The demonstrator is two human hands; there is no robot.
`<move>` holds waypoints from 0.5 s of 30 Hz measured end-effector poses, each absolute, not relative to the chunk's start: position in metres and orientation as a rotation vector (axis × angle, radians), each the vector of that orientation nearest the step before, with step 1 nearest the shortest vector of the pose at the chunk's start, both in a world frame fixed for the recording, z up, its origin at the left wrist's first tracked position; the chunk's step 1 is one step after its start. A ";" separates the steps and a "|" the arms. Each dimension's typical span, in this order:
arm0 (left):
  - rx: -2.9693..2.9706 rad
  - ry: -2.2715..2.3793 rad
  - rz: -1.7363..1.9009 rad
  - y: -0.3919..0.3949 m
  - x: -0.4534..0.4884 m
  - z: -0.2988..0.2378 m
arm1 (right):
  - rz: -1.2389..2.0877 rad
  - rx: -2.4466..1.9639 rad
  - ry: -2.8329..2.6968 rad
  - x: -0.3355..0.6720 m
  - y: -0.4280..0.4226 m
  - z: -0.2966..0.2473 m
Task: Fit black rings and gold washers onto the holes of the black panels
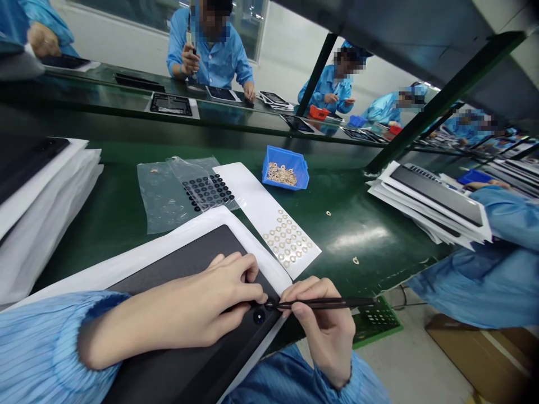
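Note:
My right hand [322, 322] is closed round black tweezers [332, 303], whose tip reaches a small round black part [270, 303] near the corner of a dark flat panel [181, 264]. My left hand [210, 303] lies across the panel, index fingertip touching beside the tweezer tip. Its thumb is apart from the index finger, and the other fingers bend loosely. Just below the tip is a shiny round lens-like part [259, 317]. White sheeting [138, 264] lies under the panel. Whether anything tiny is between the tweezer points cannot be made out.
Beyond the panel lie a white sheet [248, 185] of ring-shaped stickers, a clear bag [160, 196] over black rings, and a blue bin [286, 151] of small tan rings. Stacked panels stand left [54, 213] and right [438, 196]. Co-workers in blue sit across and at right.

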State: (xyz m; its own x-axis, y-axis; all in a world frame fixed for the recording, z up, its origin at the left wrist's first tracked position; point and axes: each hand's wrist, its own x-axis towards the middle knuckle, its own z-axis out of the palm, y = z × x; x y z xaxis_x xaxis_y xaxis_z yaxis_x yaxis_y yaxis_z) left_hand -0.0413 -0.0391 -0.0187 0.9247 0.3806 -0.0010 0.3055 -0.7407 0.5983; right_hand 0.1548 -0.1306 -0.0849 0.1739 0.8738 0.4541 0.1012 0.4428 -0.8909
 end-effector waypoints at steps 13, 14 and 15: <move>2.666 0.682 0.326 -0.045 -0.076 -0.029 | 0.738 -0.920 -1.851 0.092 0.044 -0.007; 2.681 0.688 0.335 -0.045 -0.074 -0.029 | 0.764 -0.943 -1.895 0.075 0.062 -0.012; 2.697 0.695 0.346 -0.045 -0.073 -0.029 | 0.732 -0.977 -1.956 0.060 0.078 -0.017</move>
